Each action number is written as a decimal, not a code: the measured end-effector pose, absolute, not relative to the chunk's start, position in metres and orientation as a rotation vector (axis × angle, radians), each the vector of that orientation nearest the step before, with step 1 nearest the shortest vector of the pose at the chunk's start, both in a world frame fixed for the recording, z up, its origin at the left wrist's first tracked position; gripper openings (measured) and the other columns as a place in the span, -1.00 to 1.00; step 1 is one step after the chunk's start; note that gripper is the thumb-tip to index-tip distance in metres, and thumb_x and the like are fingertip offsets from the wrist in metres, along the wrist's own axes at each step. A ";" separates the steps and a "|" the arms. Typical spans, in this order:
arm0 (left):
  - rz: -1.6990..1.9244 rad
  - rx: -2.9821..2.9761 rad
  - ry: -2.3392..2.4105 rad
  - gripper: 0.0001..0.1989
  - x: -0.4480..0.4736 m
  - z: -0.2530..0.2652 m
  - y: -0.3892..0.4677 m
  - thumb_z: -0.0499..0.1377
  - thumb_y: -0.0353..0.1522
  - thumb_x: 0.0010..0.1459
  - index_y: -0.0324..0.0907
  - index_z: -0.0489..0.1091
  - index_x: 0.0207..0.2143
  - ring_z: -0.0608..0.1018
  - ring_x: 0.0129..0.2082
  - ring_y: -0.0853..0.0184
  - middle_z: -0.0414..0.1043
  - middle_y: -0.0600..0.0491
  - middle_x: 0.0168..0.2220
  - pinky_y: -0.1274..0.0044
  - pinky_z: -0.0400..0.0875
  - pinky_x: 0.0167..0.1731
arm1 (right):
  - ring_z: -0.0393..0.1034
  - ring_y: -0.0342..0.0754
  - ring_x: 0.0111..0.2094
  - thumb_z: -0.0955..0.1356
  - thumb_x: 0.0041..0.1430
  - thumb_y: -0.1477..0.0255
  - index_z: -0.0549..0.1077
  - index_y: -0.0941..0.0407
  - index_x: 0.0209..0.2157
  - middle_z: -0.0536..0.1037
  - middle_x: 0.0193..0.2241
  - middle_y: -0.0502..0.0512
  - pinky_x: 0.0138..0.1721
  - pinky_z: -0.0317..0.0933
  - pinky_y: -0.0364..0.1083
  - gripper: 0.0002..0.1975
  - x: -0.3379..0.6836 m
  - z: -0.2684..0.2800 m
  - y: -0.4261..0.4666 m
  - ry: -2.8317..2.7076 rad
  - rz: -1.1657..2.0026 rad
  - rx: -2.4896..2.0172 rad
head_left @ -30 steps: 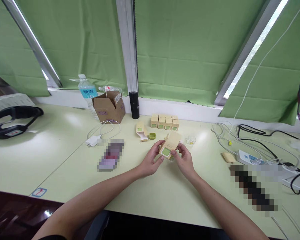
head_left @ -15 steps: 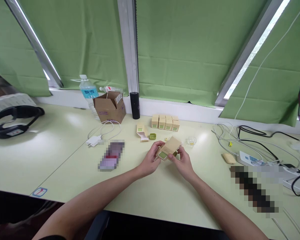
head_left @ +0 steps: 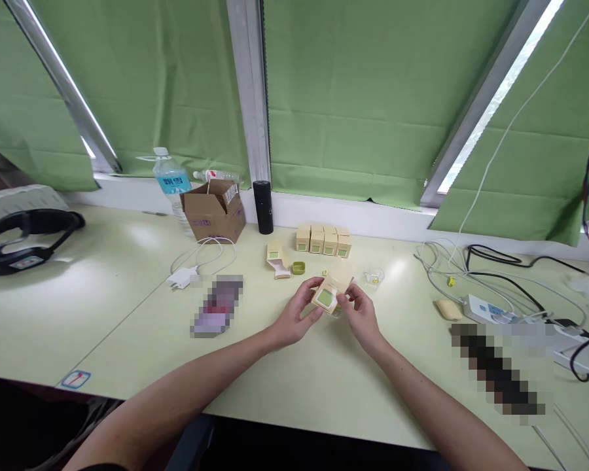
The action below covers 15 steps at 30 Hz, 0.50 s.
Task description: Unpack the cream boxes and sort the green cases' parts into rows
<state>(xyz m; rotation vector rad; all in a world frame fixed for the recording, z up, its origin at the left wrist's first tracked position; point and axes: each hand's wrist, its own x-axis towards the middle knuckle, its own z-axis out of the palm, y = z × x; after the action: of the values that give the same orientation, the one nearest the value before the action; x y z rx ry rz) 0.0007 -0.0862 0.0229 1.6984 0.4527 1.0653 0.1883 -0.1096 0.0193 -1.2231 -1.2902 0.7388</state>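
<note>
Between my hands, above the desk, is a small tan cardboard box with a green label panel facing me. My left hand is closed on its left side. On the right side, the fingers of my right hand pinch the box near the label. Something small and greenish shows just under the box; I cannot tell what it is. Beyond my hands, an opened tan box with its flap out lies beside a small green tray. A small clear container with something yellow in it stands to the right.
Several tan boxes stand in a row near the wall. Further left are a black cylinder, a brown carton, a water bottle, a white charger and a headset. Cables and a power strip lie at right.
The box has turned and tilted so its green label faces me more squarely. My right fingers have shifted along its right side. The view has moved slightly.
</note>
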 end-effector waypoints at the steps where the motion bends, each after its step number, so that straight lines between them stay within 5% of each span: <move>1: 1.065 1.691 0.466 -0.53 0.001 0.023 -0.086 0.14 -0.27 0.35 -0.08 0.14 0.26 0.43 0.15 0.14 0.26 -0.15 0.23 0.28 0.36 0.14 | 0.37 0.03 -0.24 0.40 0.14 -0.01 0.52 0.06 -0.24 0.56 -0.29 0.08 -0.14 0.23 0.00 -0.59 0.188 0.019 -0.110 -1.291 0.734 -1.225; 7: 1.064 1.628 0.452 -0.51 0.003 0.020 -0.084 0.16 -0.22 0.34 -0.10 0.15 0.25 0.46 0.12 0.14 0.29 -0.18 0.20 0.29 0.38 0.12 | 0.38 0.04 -0.25 0.40 0.11 -0.04 0.52 0.05 -0.26 0.55 -0.33 0.07 -0.14 0.28 0.01 -0.56 0.188 0.019 -0.110 -1.309 0.714 -1.232; 15: 1.021 1.738 0.479 -0.31 -0.002 0.023 -0.089 0.20 -0.43 0.20 -0.03 0.09 0.34 0.40 0.23 0.06 0.24 -0.14 0.31 0.25 0.35 0.18 | 0.44 0.10 -0.19 0.39 0.13 -0.09 0.54 0.07 -0.18 0.62 -0.20 0.14 -0.14 0.30 0.03 -0.49 0.191 0.023 -0.109 -1.208 0.910 -1.185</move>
<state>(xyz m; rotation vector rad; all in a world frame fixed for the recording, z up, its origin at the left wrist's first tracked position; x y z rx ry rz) -0.0022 -0.0886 0.0231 1.7377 0.4788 1.0207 0.1911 -0.1094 0.0233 -1.1851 -1.2080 0.9102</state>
